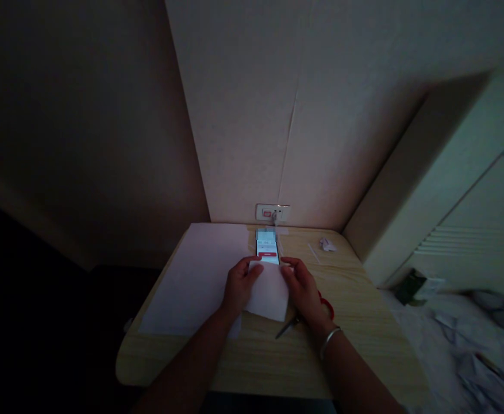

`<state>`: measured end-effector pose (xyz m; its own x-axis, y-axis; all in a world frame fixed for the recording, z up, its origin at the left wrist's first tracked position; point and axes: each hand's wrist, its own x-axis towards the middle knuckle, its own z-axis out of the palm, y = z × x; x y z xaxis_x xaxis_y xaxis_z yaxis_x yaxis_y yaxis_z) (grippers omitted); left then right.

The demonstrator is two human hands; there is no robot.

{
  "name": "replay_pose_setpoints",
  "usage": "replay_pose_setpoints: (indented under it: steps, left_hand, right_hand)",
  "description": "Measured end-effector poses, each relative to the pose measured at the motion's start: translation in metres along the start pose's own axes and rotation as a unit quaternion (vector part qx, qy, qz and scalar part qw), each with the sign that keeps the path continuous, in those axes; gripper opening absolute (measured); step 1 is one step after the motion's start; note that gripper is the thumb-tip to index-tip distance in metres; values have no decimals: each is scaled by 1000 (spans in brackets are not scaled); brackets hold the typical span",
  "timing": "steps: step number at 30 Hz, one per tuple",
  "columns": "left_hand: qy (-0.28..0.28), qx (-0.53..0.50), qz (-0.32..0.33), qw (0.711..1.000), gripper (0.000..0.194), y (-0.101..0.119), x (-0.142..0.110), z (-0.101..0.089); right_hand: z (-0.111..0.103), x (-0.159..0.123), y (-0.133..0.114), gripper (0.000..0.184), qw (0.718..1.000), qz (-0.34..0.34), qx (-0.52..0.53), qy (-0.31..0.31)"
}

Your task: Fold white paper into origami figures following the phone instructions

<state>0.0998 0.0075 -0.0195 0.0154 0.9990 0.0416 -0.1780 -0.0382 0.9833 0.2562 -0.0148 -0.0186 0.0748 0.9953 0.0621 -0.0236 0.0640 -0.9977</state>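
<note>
A small piece of white paper is held by its upper corners between my two hands. My left hand pinches its left edge, thumb on top. On the other edge, my right hand grips the paper the same way. Just beyond the paper lies a phone with a lit screen, its lower end partly covered. A pair of scissors with red handles rests on the table under my right hand, which hides part of it. To the left, a large white sheet is spread flat.
The wooden table stands against a wall with a socket, where a plug sits. A crumpled paper scrap and a thin strip lie at the back right. Right of the table, a dark green box rests on a pale surface.
</note>
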Motion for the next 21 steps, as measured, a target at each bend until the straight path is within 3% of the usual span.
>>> replay_pose_setpoints:
  steps: [2,6,21]
  left_hand:
    - [7,-4,4,1000,35,0,0,0]
    - [25,10,21,999,35,1,0,0]
    - [46,26,47,998,31,3,-2,3]
  right_hand:
    - [2,0,-3,37,999,23,46,-8]
    - [4,-2,-11,30,996,48,69,1]
    - [6,-3,-14,28,998,22,34,38]
